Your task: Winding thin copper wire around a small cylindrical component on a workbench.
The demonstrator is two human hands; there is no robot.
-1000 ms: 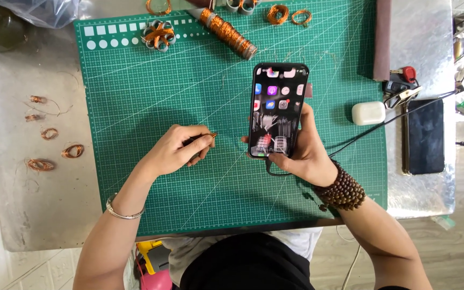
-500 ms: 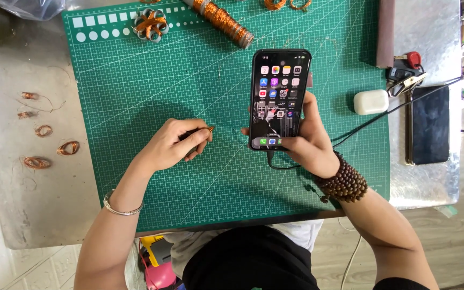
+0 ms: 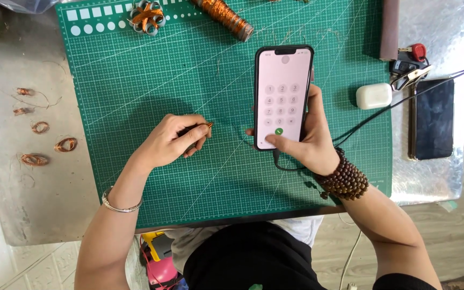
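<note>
Beside the phone-holding right hand [image 3: 307, 142], thumb on the phone [image 3: 283, 96], left hand [image 3: 170, 140] pinched a small tool [image 3: 202, 127] on the mat [image 3: 135, 80]; divided attention risked dropping it.

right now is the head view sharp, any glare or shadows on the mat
Head view: sharp and evenly lit; the phone screen glows bright but readable; a soft shadow lies on the green mat above the left hand; the metal table shines dully.
</note>
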